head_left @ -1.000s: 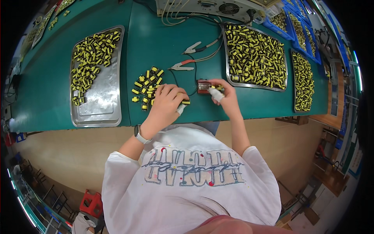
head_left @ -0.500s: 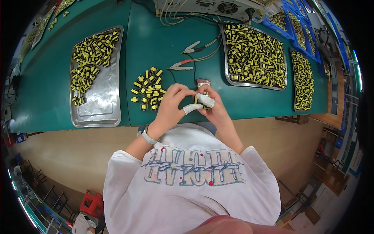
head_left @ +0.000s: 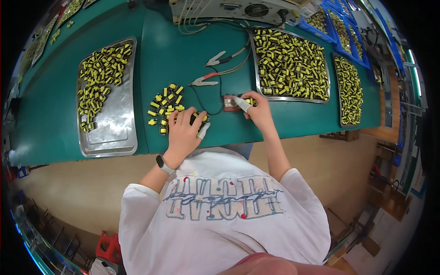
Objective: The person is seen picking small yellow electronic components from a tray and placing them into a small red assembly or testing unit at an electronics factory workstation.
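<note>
My right hand (head_left: 259,112), with a white cover on a finger, pinches a small yellow-and-black transformer (head_left: 250,100). It holds the part at the right end of a small reddish-brown block with metal contacts (head_left: 229,103). My left hand (head_left: 184,133) rests at the near right side of a loose pile of the same transformers (head_left: 166,101). Its fingers are spread over several parts, which they partly hide, and its thumb has a white cover.
Transformers lie in a half-filled metal tray (head_left: 112,141) at left, a full tray (head_left: 293,98) at right and a narrower tray (head_left: 349,91) beyond. Two clip leads (head_left: 213,68) run to a boxed instrument (head_left: 238,11) at the back. Blue bins (head_left: 343,43) stand far right.
My hands were together over one transformer and have parted. The left moved left to the pile; the right brought a transformer to the block. The view has shifted slightly.
</note>
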`<state>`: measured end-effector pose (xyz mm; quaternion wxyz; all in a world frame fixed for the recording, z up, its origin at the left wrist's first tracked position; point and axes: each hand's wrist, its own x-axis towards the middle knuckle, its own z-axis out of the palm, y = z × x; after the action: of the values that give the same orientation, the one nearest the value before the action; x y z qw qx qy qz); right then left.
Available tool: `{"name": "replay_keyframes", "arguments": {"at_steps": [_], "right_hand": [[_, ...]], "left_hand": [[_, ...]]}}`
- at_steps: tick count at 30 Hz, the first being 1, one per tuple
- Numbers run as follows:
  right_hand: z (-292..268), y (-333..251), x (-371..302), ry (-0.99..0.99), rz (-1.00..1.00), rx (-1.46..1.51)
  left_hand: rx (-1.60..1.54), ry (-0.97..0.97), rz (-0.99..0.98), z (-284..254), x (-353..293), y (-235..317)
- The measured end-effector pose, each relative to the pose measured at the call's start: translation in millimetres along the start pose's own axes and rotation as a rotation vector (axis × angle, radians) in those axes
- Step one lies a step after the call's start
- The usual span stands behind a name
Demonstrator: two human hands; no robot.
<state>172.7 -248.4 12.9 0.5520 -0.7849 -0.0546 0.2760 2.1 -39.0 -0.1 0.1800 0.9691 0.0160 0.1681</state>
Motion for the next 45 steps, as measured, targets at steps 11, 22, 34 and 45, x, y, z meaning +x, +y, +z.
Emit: {"name": "replay_keyframes", "arguments": {"at_steps": [11, 22, 34, 45], "right_hand": [[-69.8, -47.6, 29.7, 0.544, -0.411, -0.157], [-169.9, -46.9, 97.4, 0.638, -0.220, -0.928], [-36.0, -45.1, 12.8, 0.288, -0.725, -0.569], [52.6, 11.9, -40.3, -0.334, -0.809, -0.500]], "left_hand": [[-0.028, -0.012, 0.097, 6.9, 3.7, 6.2], [0.050, 0.026, -0.027, -5.4, -8.3, -13.1], [0.010, 0.023, -0.014, -10.3, -4.6, -13.6], [-0.069, -0.016, 0.033, -6.0, -7.0, -11.8]]}}
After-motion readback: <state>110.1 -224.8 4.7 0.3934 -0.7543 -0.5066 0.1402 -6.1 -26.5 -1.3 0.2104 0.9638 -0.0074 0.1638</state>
